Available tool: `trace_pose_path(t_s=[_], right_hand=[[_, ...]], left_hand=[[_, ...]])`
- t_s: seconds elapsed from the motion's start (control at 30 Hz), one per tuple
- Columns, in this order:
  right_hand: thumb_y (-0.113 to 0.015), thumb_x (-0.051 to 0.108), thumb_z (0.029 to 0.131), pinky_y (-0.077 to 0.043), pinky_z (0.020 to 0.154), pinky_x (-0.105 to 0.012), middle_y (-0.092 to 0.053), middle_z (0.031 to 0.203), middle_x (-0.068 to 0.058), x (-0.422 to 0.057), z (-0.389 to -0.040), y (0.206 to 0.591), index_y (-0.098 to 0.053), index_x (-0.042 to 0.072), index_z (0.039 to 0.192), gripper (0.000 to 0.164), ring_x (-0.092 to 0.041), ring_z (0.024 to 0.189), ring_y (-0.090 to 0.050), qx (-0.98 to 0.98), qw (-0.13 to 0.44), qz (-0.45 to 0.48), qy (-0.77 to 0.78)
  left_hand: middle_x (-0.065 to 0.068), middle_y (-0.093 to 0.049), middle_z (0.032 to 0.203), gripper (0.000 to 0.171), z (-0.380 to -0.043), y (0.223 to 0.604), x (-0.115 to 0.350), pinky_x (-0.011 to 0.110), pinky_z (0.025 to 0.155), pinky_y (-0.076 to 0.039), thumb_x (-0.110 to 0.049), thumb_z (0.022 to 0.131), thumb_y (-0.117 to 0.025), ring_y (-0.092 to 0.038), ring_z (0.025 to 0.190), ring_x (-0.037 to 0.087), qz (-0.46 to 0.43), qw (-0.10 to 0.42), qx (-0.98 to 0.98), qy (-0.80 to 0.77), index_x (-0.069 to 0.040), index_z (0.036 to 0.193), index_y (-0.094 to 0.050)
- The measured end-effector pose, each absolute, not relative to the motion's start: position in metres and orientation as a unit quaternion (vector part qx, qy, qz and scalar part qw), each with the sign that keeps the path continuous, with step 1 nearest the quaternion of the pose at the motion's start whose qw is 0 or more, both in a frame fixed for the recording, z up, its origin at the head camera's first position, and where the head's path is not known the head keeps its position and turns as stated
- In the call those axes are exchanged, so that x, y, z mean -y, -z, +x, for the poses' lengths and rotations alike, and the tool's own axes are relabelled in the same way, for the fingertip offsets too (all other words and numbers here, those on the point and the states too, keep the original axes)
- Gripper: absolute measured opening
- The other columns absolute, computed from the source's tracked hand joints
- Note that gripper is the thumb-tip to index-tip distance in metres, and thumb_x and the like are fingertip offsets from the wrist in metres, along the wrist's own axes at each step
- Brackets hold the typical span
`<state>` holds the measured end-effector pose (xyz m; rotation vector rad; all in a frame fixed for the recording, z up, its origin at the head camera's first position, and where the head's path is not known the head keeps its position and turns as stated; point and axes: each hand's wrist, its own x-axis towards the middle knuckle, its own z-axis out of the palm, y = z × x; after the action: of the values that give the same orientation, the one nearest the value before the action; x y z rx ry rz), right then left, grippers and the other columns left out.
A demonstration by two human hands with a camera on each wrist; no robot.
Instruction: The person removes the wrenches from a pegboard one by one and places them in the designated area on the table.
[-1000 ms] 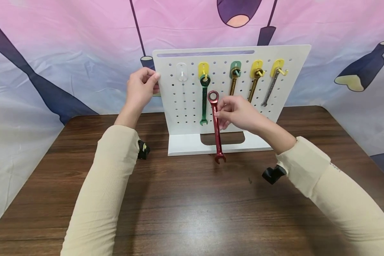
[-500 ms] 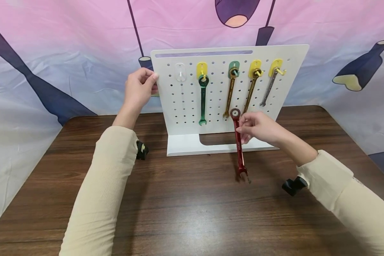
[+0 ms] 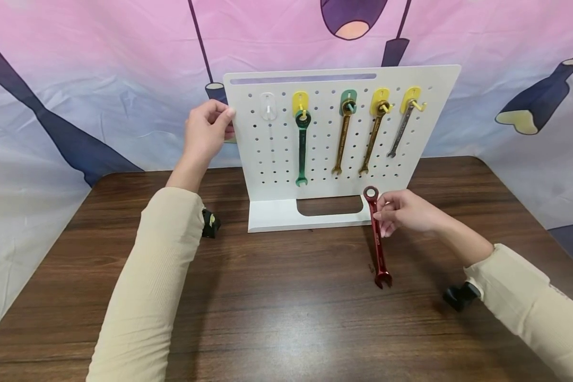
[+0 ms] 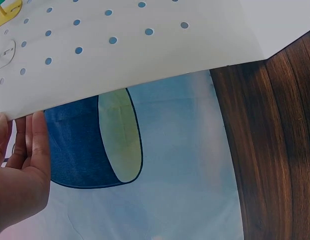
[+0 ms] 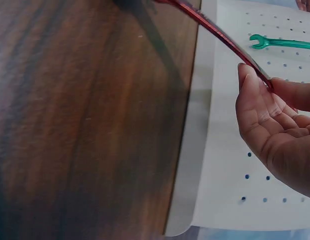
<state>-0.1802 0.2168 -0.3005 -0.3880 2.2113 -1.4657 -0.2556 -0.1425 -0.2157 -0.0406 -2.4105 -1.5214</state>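
Observation:
In the head view, my right hand (image 3: 408, 212) pinches a red ratchet combination wrench (image 3: 379, 241) between thumb and fingers near its ring end. The wrench slants down, open jaw lowest, in front of the board's right foot. My left hand (image 3: 205, 130) grips the left edge of a white pegboard (image 3: 277, 143), thumb in front and fingers behind, as the left wrist view also shows. On the board hang a green wrench (image 3: 302, 148), two gold wrenches, one left (image 3: 342, 140) and one right (image 3: 372, 140), and a small silver wrench (image 3: 401, 130).
A clear hook (image 3: 268, 106) at the board's upper left bears nothing. The board's white base (image 3: 272, 215) stands on a dark wooden table (image 3: 267, 297). Behind hangs a patterned cloth (image 3: 124, 79).
My right hand has carried the red wrench down and to the right, away from the green wrench, uncovering the gold wrenches. My left hand stays at the board's edge.

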Motion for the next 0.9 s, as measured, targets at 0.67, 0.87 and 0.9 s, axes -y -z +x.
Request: trace_pose_path(t_s=[0.67, 0.87, 0.9], right_hand=[[-0.05, -0.006, 0.088, -0.056, 0.056, -0.031, -0.057, 0.067, -0.012, -0.224, -0.172, 0.331, -0.045, -0.008, 0.085, 0.007, -0.018, 0.057, -0.059, -0.754, 0.303, -0.108, 0.573], [-0.05, -0.006, 0.088, -0.056, 0.056, -0.031, -0.057, 0.066, -0.012, -0.221, -0.171, 0.336, -0.046, -0.007, 0.084, 0.005, -0.018, 0.057, -0.059, -0.751, 0.31, -0.104, 0.574], [-0.05, -0.006, 0.088, -0.056, 0.056, -0.031, -0.057, 0.066, -0.013, -0.22, -0.171, 0.336, -0.046, -0.007, 0.085, 0.005, -0.018, 0.057, -0.059, -0.751, 0.311, -0.104, 0.574]], left_hand=[[0.005, -0.059, 0.087, 0.018, -0.256, 0.216, 0.143, 0.024, 0.075, -0.055, -0.023, 0.092, -0.054, -0.061, 0.077, 0.014, -0.021, 0.145, 0.826, 0.544, -0.005, 0.091, -0.057], [0.005, -0.059, 0.087, 0.018, -0.255, 0.215, 0.143, 0.024, 0.075, -0.055, -0.023, 0.092, -0.054, -0.061, 0.078, 0.014, -0.024, 0.145, 0.827, 0.543, -0.005, 0.092, -0.057], [0.005, -0.059, 0.087, 0.018, -0.255, 0.215, 0.143, 0.024, 0.075, -0.055, -0.022, 0.092, -0.054, -0.061, 0.078, 0.014, -0.024, 0.145, 0.826, 0.544, -0.004, 0.092, -0.057]])
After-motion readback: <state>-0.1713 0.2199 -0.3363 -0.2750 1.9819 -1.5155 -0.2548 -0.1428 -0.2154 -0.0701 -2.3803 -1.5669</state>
